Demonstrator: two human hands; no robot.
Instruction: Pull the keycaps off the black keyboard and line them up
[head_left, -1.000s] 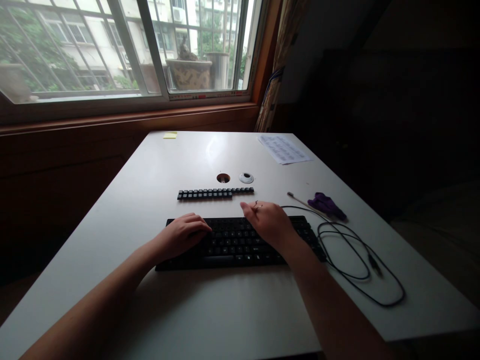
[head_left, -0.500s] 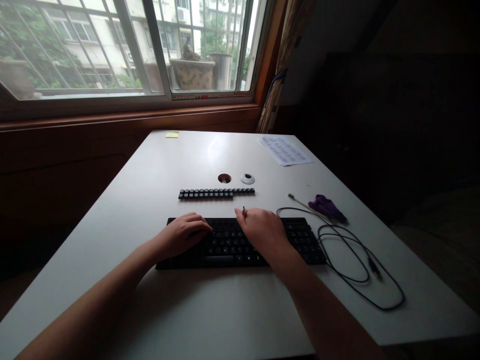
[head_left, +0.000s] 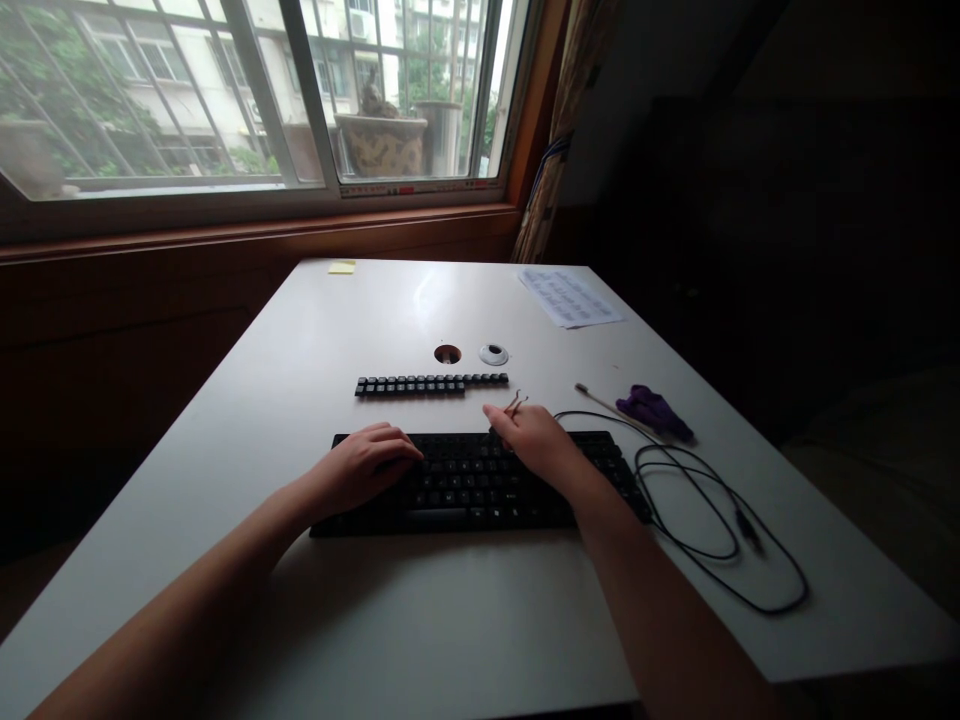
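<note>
A black keyboard [head_left: 480, 485] lies on the white table [head_left: 420, 620] in front of me. My left hand [head_left: 367, 465] rests curled on the keyboard's left part, fingers pressed down on the keys. My right hand [head_left: 536, 440] hovers over the keyboard's upper middle, pinching a small wire keycap puller [head_left: 514, 403] that sticks out above the fingers. A row of removed black keycaps [head_left: 431, 384] lies lined up on the table just beyond the keyboard.
The keyboard's black cable [head_left: 712, 520] coils at the right. A purple cloth [head_left: 652, 410] and a thin stick [head_left: 600, 402] lie right of the keycaps. A cable hole [head_left: 447, 353], its white cap [head_left: 493, 354], a paper sheet [head_left: 570, 297] and a yellow note [head_left: 341, 267] lie farther back.
My right hand shifted left and down onto the keys, then came back right and up with the puller raised. The left hand stayed put.
</note>
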